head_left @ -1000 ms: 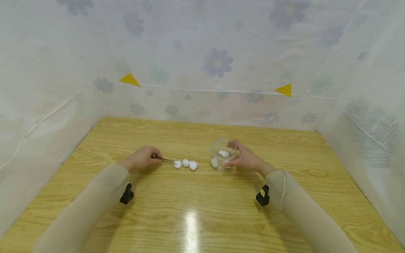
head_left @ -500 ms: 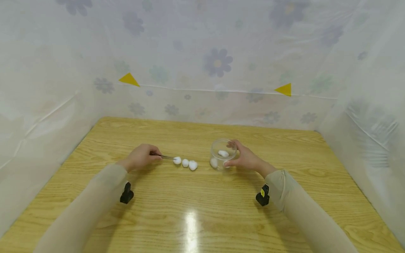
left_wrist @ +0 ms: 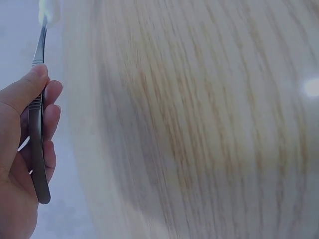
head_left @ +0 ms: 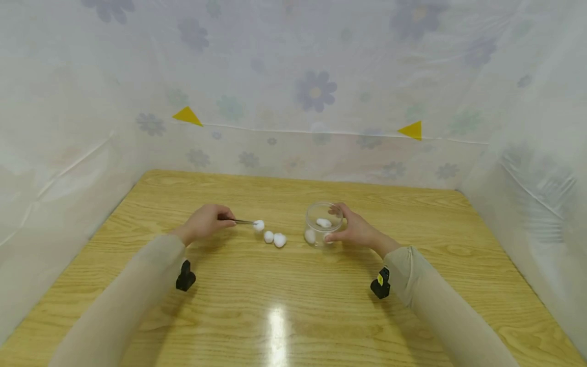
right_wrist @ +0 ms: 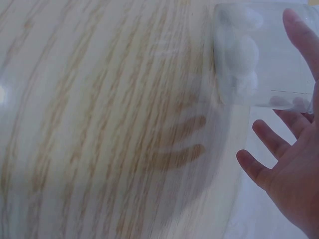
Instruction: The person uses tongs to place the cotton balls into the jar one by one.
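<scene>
My left hand (head_left: 207, 224) pinches metal tweezers (head_left: 243, 221), and their tips grip a white cotton ball (head_left: 259, 225) lifted just above the table. The left wrist view shows the tweezers (left_wrist: 36, 129) between thumb and fingers, with the ball (left_wrist: 49, 10) at the top edge. Two more cotton balls (head_left: 274, 238) lie side by side on the wood. My right hand (head_left: 355, 230) holds a clear round container (head_left: 323, 224), thumb in front and fingers behind. Cotton balls (right_wrist: 239, 55) lie inside the container (right_wrist: 269, 30).
The wooden table (head_left: 293, 306) is walled in by floral plastic sheeting (head_left: 316, 92) at the back and both sides. Two yellow triangle markers (head_left: 187, 115) sit on the back sheet. Black wrist cameras (head_left: 185, 277) are strapped under both sleeves.
The left hand has lifted the leftmost cotton ball off the table with the tweezers and moved it up and away from the other two. The right hand and container stayed put.
</scene>
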The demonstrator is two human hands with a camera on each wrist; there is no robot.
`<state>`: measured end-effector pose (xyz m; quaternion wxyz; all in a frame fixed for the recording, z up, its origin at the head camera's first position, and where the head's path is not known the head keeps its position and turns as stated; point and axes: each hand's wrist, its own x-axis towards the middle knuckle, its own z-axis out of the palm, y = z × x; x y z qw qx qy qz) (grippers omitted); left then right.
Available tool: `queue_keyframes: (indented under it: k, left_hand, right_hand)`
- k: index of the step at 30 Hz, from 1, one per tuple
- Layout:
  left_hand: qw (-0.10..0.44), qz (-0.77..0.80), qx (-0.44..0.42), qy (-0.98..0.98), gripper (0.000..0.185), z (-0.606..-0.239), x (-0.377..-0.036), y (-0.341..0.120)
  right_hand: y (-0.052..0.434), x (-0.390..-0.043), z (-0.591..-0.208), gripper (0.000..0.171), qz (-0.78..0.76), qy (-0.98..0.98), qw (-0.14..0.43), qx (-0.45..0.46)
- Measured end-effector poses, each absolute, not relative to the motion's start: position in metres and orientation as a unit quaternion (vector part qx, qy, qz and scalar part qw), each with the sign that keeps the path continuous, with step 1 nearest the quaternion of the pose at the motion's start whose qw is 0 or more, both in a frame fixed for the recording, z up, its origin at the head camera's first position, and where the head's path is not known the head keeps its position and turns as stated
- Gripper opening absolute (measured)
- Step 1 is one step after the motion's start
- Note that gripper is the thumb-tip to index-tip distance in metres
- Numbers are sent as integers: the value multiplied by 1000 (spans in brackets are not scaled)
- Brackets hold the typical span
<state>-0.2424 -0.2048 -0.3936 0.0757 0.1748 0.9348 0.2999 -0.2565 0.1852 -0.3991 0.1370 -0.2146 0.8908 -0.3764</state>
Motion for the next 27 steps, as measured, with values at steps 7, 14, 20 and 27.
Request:
queue_keyframes:
  k: [7, 14, 20, 27]
  left_hand:
    - [62, 289, 176, 939, 16, -390, -245, -203]
    - [56, 300, 184, 934, 16, -386, -247, -200]
    - [67, 310, 182, 931, 19, -380, -247, -196]
    - [53, 314, 190, 929, 18, -371, -249, -187]
  right_hand:
    - [185, -257, -399, 91, -373, 892, 135, -216]
    - [185, -256, -398, 92, -377, 891, 141, -211]
    - [185, -256, -398, 94, -379, 890, 144, -210]
    - [185, -256, -397, 94, -378, 890, 142, -210]
